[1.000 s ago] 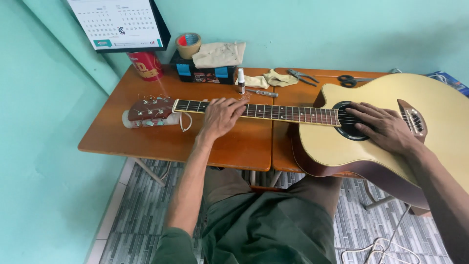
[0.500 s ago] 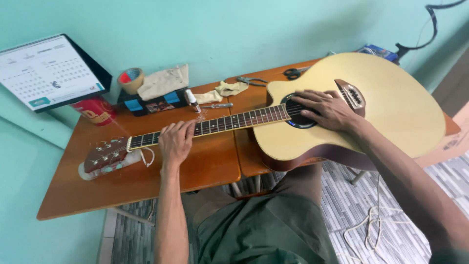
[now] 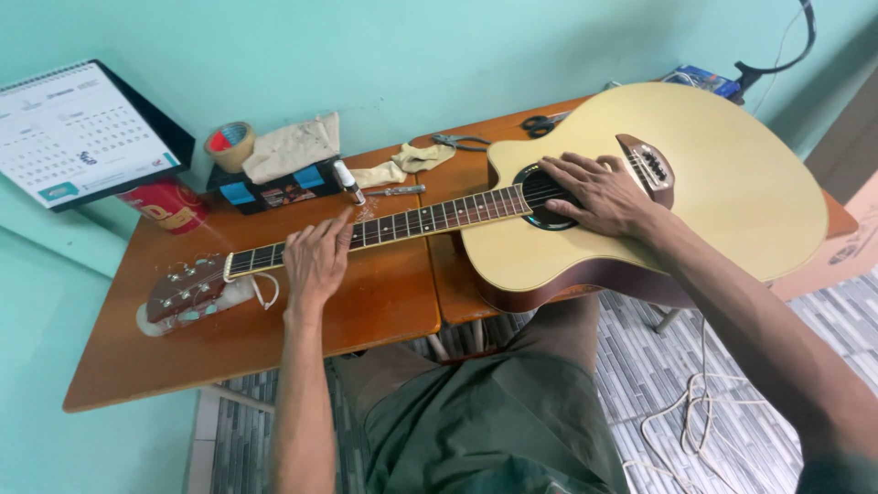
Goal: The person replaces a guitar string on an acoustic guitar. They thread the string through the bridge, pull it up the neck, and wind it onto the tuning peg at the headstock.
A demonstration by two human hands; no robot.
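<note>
Overhead, a pale acoustic guitar (image 3: 713,183) lay flat across a brown wooden table (image 3: 229,338), body to the person's right and overhanging the edge, headstock (image 3: 187,288) to the left on a white rest. Left hand (image 3: 318,261) lay on the neck (image 3: 402,224) near its middle, fingers flat and spread, grip slack, closed on nothing. Right hand (image 3: 599,194) rested palm down over the sound hole (image 3: 541,197), fingers loose, grip likewise released, just beside the dark bridge (image 3: 647,165). Behind the neck: small bottle (image 3: 347,181), roll of tape (image 3: 230,144), folded cloth (image 3: 293,146), dark box (image 3: 265,190), red can (image 3: 169,206), desk calendar (image 3: 82,133). Pliers (image 3: 457,142) and scissors (image 3: 541,121) lay near the wall
</note>
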